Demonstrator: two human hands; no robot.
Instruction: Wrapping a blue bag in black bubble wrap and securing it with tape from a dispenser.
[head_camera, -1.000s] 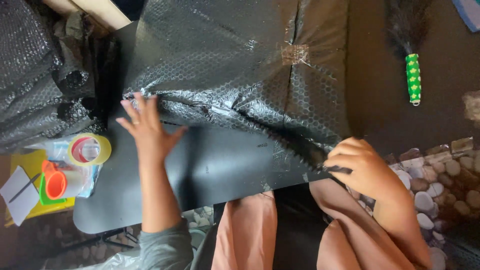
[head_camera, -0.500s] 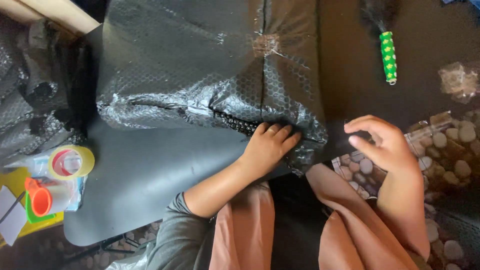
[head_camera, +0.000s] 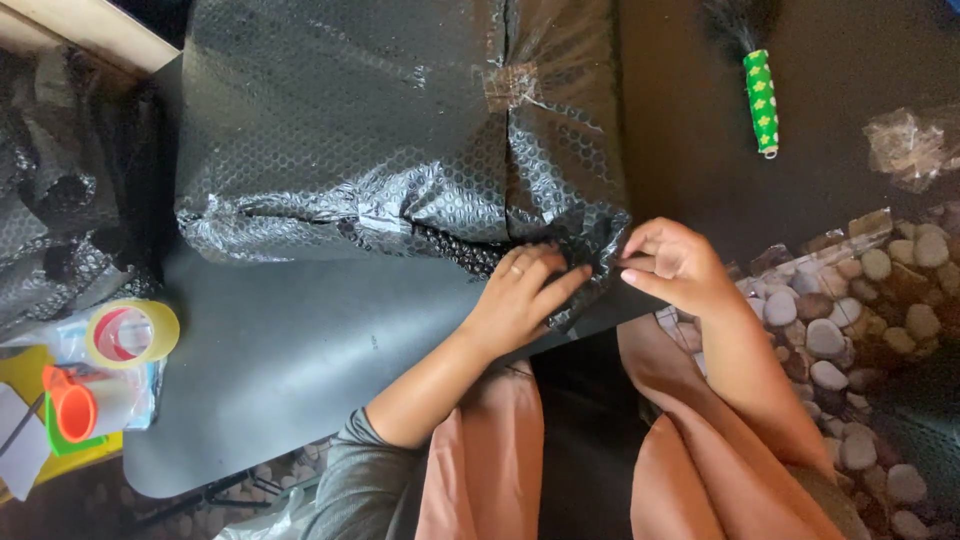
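- Right now the left hand (head_camera: 520, 300) lies flat, fingers spread and pressed on the near corner of the black bubble-wrapped parcel (head_camera: 400, 130), which sits on the dark table (head_camera: 300, 370) in front of the person's knees.
- Meanwhile the right hand (head_camera: 675, 265) pinches the loose wrap at that same corner, thumb and fingers closed on the fold, just beside the left fingertips.
- Likely risk: the fold springs open if either hand lifts, since no tape shows over this corner; the only tape patch (head_camera: 510, 85) sits farther up the seam.
- Another risk: the tape roll (head_camera: 132, 332) and the orange dispenser (head_camera: 72, 405) lie well apart at the left edge, so reaching for them frees the pressing hand.
- Pulling too hard could tear the thin wrap or burst its bubbles.
- The corner hangs near the table's edge, so a shove could slide the parcel off.
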